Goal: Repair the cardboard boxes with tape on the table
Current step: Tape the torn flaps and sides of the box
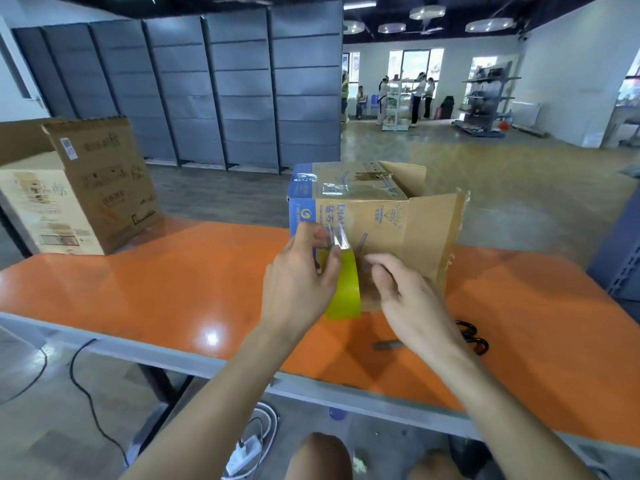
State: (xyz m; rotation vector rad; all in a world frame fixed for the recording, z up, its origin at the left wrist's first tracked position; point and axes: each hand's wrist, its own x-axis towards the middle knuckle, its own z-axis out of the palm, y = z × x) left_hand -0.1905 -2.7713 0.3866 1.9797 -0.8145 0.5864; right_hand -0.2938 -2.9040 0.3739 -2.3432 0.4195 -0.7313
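A brown and blue cardboard box (377,213) stands on the orange table (173,289), one flap hanging open on its right side. Clear tape runs over its top left edge. My left hand (301,282) grips a yellow-green tape roll (346,289) in front of the box, its fingers pinching the clear tape end (341,239) pulled up from the roll. My right hand (405,296) is just right of the roll, fingers curled toward it; what they touch is hidden.
A larger cardboard box (76,188) sits at the table's far left corner. Black-handled scissors (472,336) lie on the table to the right of my right wrist. Cables and a charger lie on the floor below the table's near edge.
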